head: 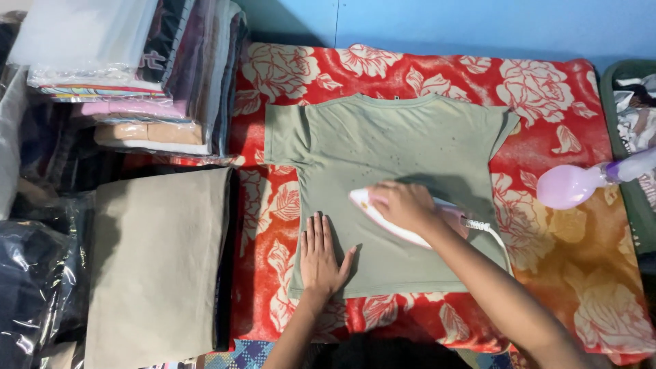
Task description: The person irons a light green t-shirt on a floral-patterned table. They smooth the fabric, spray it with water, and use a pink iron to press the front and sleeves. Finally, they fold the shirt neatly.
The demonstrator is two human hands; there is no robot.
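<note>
Green t-shirt (389, 171) spread flat at the middle of the red floral blanket (574, 225). Right hand (403, 203) closed around the handle of a pink-and-white iron (400, 220) on the shirt's lower half. Left hand (321, 254) open, fingers together, pressed flat on the shirt near its lower left corner. Lilac spray bottle (570, 184) by the blanket's right edge.
</note>
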